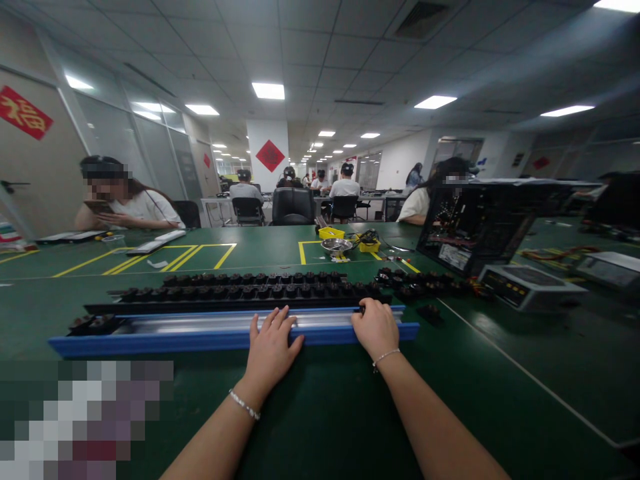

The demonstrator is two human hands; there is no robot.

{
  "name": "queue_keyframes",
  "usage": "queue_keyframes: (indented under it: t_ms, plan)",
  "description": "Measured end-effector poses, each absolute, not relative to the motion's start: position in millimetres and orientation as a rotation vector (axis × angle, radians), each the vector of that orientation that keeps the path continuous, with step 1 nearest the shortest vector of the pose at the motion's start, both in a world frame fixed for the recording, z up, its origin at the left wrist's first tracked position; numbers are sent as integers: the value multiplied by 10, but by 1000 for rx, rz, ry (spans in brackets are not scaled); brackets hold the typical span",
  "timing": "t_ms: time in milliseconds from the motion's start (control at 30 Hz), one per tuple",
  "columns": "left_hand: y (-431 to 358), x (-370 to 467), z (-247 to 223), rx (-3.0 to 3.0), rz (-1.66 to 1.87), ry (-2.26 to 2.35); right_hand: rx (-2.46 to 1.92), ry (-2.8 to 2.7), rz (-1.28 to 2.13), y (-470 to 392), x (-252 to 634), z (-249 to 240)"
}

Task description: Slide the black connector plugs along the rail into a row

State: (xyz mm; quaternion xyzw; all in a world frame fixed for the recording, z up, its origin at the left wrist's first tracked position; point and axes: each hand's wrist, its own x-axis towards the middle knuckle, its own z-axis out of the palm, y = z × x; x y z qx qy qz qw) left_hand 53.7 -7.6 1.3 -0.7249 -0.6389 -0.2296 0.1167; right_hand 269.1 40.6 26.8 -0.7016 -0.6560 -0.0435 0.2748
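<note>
Head view. A blue rail (200, 343) with a silvery channel lies lengthwise on the green counter (320, 420); black wheeled pieces (95, 325) occupy its left end. The left hand (273, 340) rests across the rail, its grip loose, fingers spread, enclosing nothing. The right hand (377, 327) bends over the rail near its right end; how far its grip closes, and on what, cannot be told. Beyond lie rows of black wheeled strips (250, 291).
</note>
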Motion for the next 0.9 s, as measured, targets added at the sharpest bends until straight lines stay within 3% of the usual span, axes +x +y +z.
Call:
queue_keyframes:
  t_ms: [900]
  plan:
    - [-70,532,5,-2120,-701,-1853,-2060,-1727,-84,445,2877,335]
